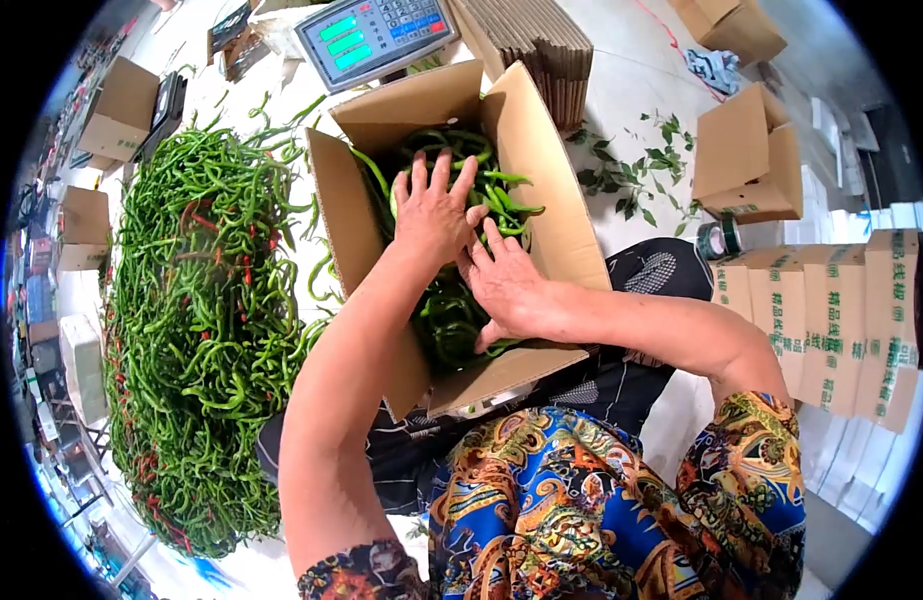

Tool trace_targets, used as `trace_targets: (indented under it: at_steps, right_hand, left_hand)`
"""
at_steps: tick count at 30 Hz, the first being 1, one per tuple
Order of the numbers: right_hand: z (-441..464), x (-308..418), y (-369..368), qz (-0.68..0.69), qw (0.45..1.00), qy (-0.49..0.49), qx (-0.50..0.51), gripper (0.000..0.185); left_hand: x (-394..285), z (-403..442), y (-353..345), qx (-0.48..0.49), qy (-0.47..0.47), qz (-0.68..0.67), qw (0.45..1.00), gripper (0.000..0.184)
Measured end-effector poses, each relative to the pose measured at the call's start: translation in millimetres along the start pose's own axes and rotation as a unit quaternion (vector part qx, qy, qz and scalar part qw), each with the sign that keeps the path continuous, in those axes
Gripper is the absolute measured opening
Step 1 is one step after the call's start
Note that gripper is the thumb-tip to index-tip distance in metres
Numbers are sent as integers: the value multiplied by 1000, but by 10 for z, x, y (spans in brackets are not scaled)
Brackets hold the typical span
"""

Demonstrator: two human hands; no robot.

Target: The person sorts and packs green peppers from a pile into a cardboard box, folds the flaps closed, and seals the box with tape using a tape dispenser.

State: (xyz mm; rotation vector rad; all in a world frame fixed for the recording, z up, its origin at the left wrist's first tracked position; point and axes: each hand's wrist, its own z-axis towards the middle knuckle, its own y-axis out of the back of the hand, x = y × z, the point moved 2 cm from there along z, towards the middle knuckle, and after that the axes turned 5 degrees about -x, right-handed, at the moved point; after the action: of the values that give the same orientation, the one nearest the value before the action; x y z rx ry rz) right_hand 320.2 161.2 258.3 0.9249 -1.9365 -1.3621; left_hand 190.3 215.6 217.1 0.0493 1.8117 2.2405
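Note:
An open cardboard box [541, 190] stands in front of me with its flaps up. Green chili peppers [449, 330] lie inside it. My left hand [433, 208] rests on the peppers toward the back left of the box, fingers spread. Lower and to the right, my right hand [503, 282] lies on the peppers too, its fingers apart and its tips close to my left hand. Neither hand is closed around a pepper. Both palms face down, so what is beneath them is hidden.
A big heap of green chili peppers [201, 330], with some red ones, covers the floor at left. Behind the box stands a digital scale [376, 38]. Flattened cartons [531, 40] are stacked at the back; printed cartons [831, 325] line the right. Loose leaves [636, 170] lie nearby.

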Motion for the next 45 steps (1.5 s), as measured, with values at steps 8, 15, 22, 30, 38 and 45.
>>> trace_targets:
  at_steps: [8,15,22,30,38,45]
  right_hand:
    - [130,-69,110,-18,997,-1,71,124]
    - [126,-152,551,17,999,23,-28,95]
    - [519,-527,470,18,985,-77,156,101]
    - [414,-511,383,82,993,-77,29,97]
    - [673,-544,526,77,990,-68,-93,107]
    - [857,-481,295,61,995,-71,-27,117]
  left_hand:
    - [40,111,-73,27,43,-28,998,63]
    - [46,35,41,-164,183,-50,968,59]
    - [185,14,-75,-49,236,-163,957,77]
    - [242,35,-62,-64,236,-74,967,75]
    - [311,637,992,-286,98,19,953,58]
    - [373,652,953,-50,89,-78,992,26]
